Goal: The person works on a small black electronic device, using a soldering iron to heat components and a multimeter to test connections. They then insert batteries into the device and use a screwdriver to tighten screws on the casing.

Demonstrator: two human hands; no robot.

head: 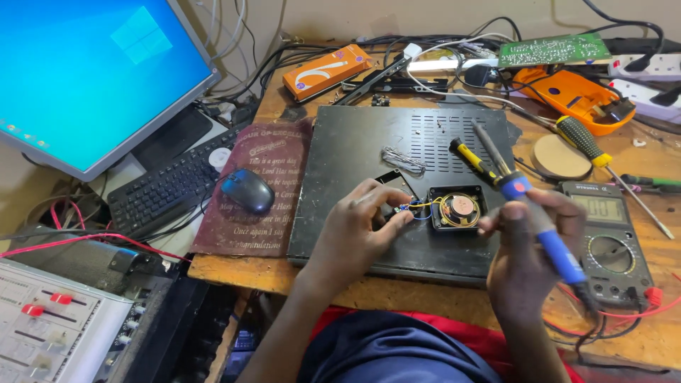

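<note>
Speaker [457, 208], a small square unit with a copper-coloured centre, is lying face up on the black metal case [355, 142] near its front edge, between the person's two hands. Thin yellow and blue wires [415, 206] are running from the speaker's left side toward the left hand [355, 230], whose fingers [397, 220] are pinching closed on the wire ends just beside the speaker. The right hand [528, 252] is closing around the blue handle of a soldering iron [521, 195], which is slanting up and away from the speaker's right edge, its tip pointing to the far side of the case (well above the joint, not touching it). So the wire ends are lying to the left of the speaker, and the iron's long axis is crossing behind it. A grey multimeter [606, 237] is sitting right of the speaker on the wooden surface [440, 301]; a yellow-handled screwdriver [472, 159] is resting just behind it.
</note>
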